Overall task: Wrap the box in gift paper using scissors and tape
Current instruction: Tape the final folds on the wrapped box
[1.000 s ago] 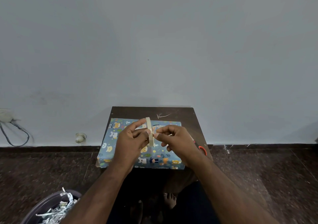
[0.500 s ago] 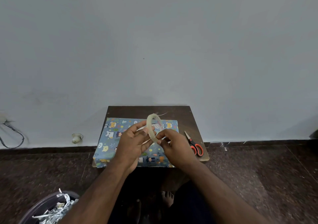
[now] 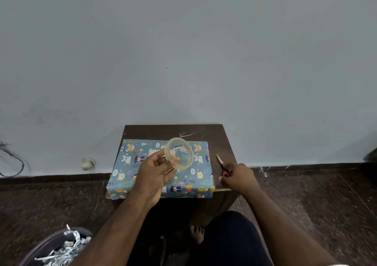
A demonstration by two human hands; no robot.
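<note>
Left hand (image 3: pixel 152 175) pinches tape roll (image 3: pixel 179 153); right hand (image 3: pixel 237 177) grips scissors (image 3: pixel 224 166).

A small dark wooden table (image 3: pixel 228 143) stood at the centre, backed against a plain grey wall (image 3: pixel 183 51). At eight o'clock, a round bin (image 3: pixel 43 245) held shredded paper scraps (image 3: pixel 63 251). At nine o'clock, a dark cable (image 3: pixel 15 163) looped down the wall, a small white fitting (image 3: pixel 88 163) beside it above the dark speckled floor (image 3: pixel 316 204).
</note>
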